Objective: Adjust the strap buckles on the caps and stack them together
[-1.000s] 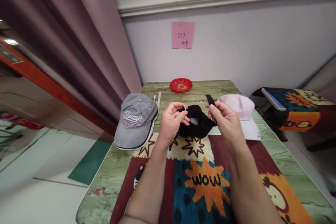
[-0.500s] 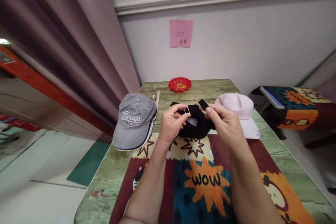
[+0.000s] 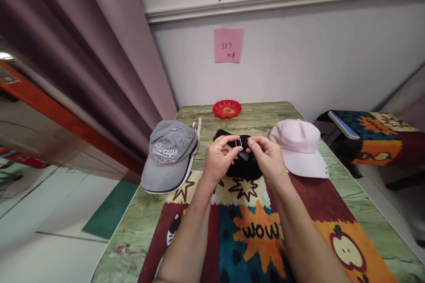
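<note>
A black cap (image 3: 244,169) rests in the middle of the table, partly behind my hands. My left hand (image 3: 221,152) pinches the small metal buckle (image 3: 238,143) of its back strap between thumb and fingers. Close on the other side, my right hand (image 3: 267,152) grips the black strap end between thumb and forefinger, and the strap end meets the buckle. Whether the strap passes through the buckle I cannot tell. To the left sits a grey cap (image 3: 169,152) with "Always" lettering; to the right lies a pale pink cap (image 3: 295,137), brim toward me.
A red scalloped dish (image 3: 227,109) stands near the table's back edge. A colourful printed mat (image 3: 252,243) covers the front of the green table (image 3: 122,230). A pink note (image 3: 228,45) is stuck on the wall. Purple curtain (image 3: 133,44) hangs at left; another table is at right.
My right hand has moved left, bringing the strap end from a raised, separate position up to the buckle. My left hand still holds the buckle. More of the pink cap shows.
</note>
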A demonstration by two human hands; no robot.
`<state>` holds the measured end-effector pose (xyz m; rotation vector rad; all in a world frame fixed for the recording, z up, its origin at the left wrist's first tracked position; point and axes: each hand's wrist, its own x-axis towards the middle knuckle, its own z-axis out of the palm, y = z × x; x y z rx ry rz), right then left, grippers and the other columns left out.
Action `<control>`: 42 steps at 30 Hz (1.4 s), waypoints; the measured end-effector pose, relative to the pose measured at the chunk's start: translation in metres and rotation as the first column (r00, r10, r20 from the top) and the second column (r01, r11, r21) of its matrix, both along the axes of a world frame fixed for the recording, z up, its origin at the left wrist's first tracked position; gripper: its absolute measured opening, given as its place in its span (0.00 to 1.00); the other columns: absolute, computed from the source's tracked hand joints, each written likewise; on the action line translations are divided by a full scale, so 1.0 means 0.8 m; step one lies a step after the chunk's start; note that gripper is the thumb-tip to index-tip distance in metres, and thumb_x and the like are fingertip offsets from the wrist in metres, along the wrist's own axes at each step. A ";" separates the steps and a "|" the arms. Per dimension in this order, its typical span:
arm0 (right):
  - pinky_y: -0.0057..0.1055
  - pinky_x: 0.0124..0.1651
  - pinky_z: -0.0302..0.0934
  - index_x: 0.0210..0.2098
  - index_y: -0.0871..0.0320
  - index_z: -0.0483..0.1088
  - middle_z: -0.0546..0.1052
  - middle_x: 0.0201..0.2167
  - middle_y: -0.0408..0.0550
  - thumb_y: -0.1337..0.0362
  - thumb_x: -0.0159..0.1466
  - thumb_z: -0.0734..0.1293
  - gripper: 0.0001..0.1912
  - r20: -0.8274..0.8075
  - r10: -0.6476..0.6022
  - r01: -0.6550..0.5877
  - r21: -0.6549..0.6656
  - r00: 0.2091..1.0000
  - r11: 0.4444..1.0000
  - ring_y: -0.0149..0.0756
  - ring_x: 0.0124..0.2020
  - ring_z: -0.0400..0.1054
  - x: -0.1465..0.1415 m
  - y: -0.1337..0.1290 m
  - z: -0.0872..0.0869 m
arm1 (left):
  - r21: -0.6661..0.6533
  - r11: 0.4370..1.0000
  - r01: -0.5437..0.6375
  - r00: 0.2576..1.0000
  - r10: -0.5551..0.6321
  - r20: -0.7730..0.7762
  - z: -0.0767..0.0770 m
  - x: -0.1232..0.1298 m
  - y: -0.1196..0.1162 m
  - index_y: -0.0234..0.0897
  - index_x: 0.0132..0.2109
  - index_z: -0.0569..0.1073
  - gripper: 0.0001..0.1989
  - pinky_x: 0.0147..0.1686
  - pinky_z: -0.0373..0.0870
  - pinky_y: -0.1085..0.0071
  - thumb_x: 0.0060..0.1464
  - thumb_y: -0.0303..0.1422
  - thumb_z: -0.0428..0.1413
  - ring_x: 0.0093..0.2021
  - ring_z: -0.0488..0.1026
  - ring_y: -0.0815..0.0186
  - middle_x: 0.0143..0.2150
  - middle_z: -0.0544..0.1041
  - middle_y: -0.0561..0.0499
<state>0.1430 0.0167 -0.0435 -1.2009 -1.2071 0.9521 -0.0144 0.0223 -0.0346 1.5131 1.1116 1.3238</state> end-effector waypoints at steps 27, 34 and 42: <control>0.23 0.20 0.48 0.24 0.58 0.69 0.68 0.19 0.39 0.47 0.54 0.75 0.21 -0.313 0.157 -0.207 -0.132 0.937 0.969 0.23 0.18 0.55 -0.006 -0.003 0.012 | -0.095 0.990 0.103 0.986 -0.089 0.140 -0.002 0.000 0.002 0.33 0.48 0.80 0.19 0.22 0.67 0.77 0.50 0.37 0.68 0.19 0.69 0.73 0.21 0.76 0.55; 0.23 0.21 0.48 0.26 0.58 0.71 0.68 0.19 0.39 0.48 0.56 0.75 0.20 -0.277 0.190 -0.231 -0.124 0.942 0.965 0.24 0.18 0.56 -0.002 -0.003 0.011 | -0.085 0.987 0.135 0.985 -0.124 0.124 -0.002 -0.003 0.002 0.34 0.49 0.80 0.19 0.23 0.69 0.77 0.51 0.37 0.68 0.21 0.70 0.73 0.23 0.76 0.55; 0.24 0.21 0.48 0.26 0.58 0.70 0.68 0.19 0.39 0.47 0.57 0.74 0.20 -0.253 0.207 -0.242 -0.112 0.945 0.964 0.24 0.19 0.55 0.001 -0.004 0.011 | -0.097 0.984 0.151 0.983 -0.139 0.118 0.002 -0.005 0.001 0.33 0.50 0.80 0.19 0.23 0.69 0.77 0.51 0.36 0.67 0.20 0.70 0.73 0.23 0.77 0.55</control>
